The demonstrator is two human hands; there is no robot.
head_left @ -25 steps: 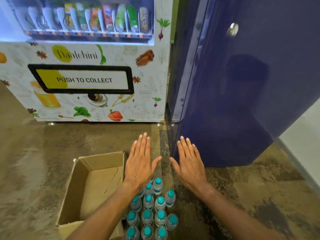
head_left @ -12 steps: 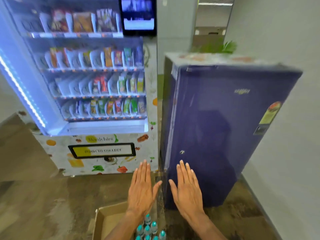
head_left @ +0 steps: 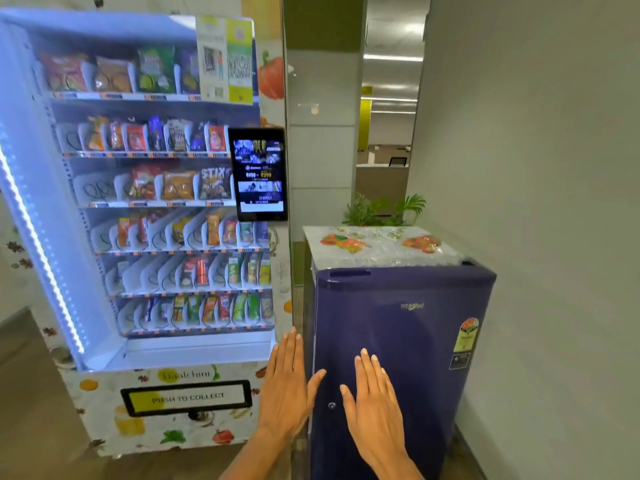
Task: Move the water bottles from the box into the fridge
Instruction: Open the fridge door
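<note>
A small dark blue fridge (head_left: pixel 408 341) stands ahead on the right with its door closed and a recessed handle slot at the top left of the door. My left hand (head_left: pixel 285 386) is held flat and empty, fingers up, in front of the gap beside the fridge's left edge. My right hand (head_left: pixel 372 403) is also flat and empty, in front of the lower door. The box and the water bottles are out of view.
A lit snack vending machine (head_left: pixel 156 237) with a touchscreen (head_left: pixel 258 174) fills the left. A grey wall (head_left: pixel 554 237) runs close along the fridge's right side. Plastic-wrapped sheeting (head_left: pixel 381 245) covers the fridge top, with a plant (head_left: pixel 381 209) behind.
My view has tilted up from the floor; the box and bottles have dropped out of sight and the whole fridge and vending machine came into view. Both hands stay flat and empty.
</note>
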